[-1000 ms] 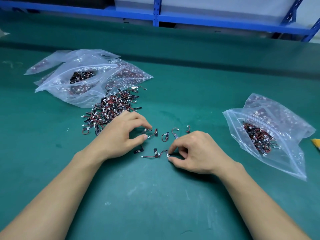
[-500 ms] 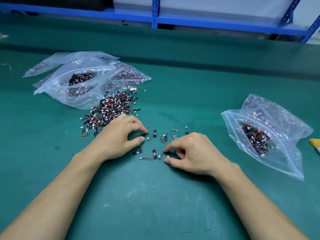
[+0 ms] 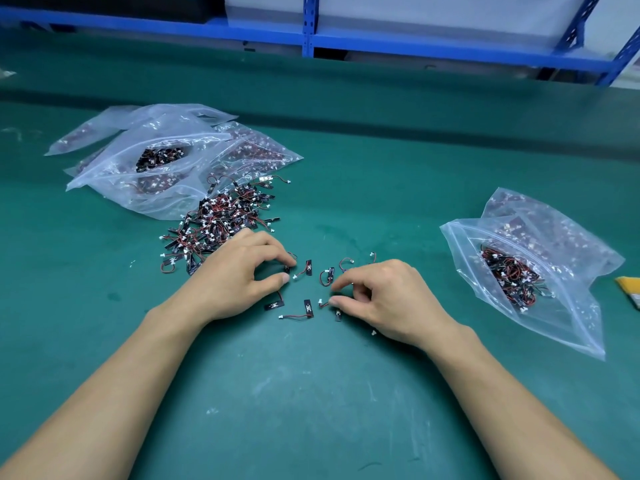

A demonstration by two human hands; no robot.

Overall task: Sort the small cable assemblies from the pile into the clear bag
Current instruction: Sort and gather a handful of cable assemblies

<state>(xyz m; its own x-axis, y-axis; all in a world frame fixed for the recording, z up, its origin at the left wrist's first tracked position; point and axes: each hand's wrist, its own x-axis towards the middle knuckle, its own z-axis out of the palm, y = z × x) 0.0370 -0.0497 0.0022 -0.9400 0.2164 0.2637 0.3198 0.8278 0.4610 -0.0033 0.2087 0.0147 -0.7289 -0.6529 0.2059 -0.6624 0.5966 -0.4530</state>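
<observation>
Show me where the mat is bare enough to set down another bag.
Bare mat lies between the pile and the clear bag at right, beyond the loose assemblies; also along the far strip before the blue shelf, and near, between the forearms. Crowded: around the left bags and between the left hand and right hand.

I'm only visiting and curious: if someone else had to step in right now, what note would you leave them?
Left hand: fingers curled over a loose assembly at the pile's near edge; whether it grips it is unclear.
Right hand: thumb and forefinger curled at another loose one; grip also unclear.
Things: the pile lies left of centre on the green table, against a heap of bags. A few loose assemblies lie between the hands. The clear bag lies to the right.
Done: a batch sits in the clear bag.
Left: most of the pile, plus the loose ones.
</observation>
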